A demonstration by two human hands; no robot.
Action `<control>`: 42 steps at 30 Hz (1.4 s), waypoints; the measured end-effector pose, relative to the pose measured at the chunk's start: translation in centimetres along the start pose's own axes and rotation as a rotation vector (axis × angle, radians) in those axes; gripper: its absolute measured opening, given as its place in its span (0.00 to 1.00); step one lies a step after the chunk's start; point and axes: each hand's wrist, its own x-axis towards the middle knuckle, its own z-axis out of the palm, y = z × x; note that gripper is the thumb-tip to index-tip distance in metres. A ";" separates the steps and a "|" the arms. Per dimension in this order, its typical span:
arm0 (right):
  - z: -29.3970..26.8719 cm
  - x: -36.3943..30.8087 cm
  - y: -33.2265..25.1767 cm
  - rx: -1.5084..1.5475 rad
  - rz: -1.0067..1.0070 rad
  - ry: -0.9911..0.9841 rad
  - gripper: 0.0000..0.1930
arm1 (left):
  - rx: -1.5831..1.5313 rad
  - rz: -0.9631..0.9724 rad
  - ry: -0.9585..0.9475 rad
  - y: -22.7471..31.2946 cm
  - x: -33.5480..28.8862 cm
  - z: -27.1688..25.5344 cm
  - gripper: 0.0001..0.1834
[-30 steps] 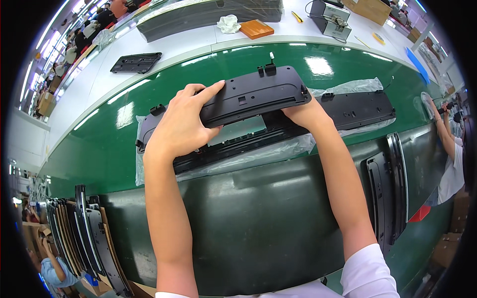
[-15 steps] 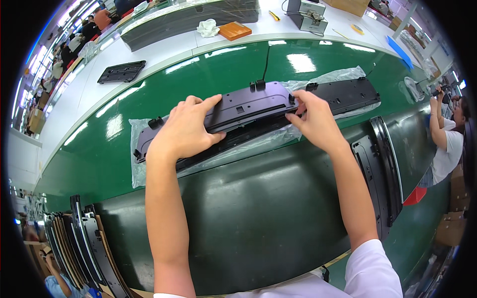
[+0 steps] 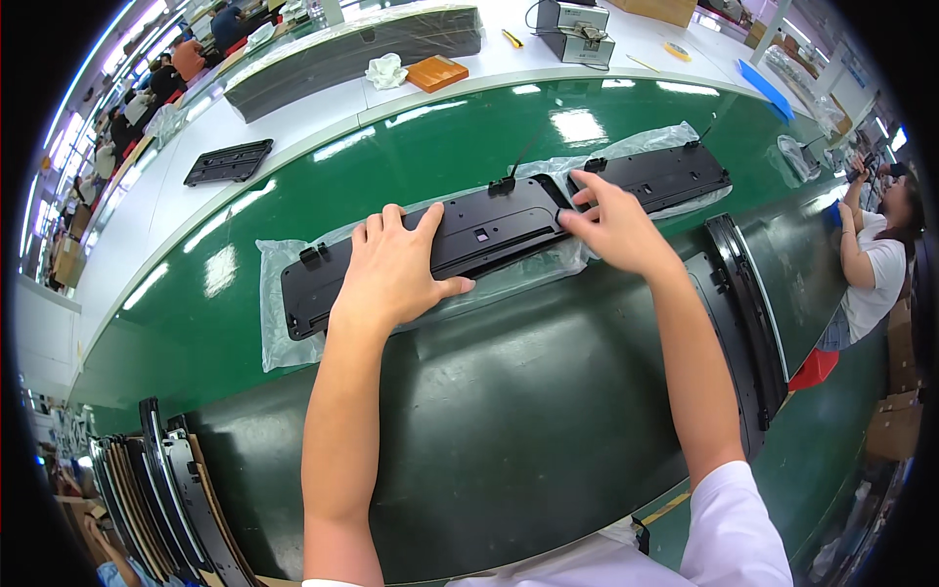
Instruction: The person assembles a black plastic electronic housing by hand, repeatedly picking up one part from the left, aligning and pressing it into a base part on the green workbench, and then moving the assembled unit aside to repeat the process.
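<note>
I log hands apart: left hand (image 3: 386, 269) spread on the black panel (image 3: 518, 221), right hand (image 3: 623, 233), fingers parted, at its right end.

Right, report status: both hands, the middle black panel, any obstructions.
Left hand spread across middle black panel. Right hand open at panel's right end, contact unclear. Plastic sheet underneath; no obstruction seen between hands.

Green bench (image 3: 176, 342), clear film (image 3: 278, 342), perhaps plastic
</note>
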 end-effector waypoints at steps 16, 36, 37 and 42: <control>5.2 5.1 3.1 -0.279 -0.087 0.092 0.18 | 0.000 0.056 0.084 0.5 1.3 1.7 0.55; 0.8 10.0 2.4 -0.474 -0.165 -0.203 0.16 | -0.277 -0.057 0.657 -11.0 -5.6 2.8 0.15; 0.9 10.2 2.7 -0.454 -0.197 -0.185 0.15 | -0.225 -0.021 0.712 -11.1 -5.2 2.9 0.14; -0.1 11.7 3.0 -0.450 -0.179 -0.270 0.17 | -0.184 -0.063 0.701 -11.1 -3.8 2.2 0.15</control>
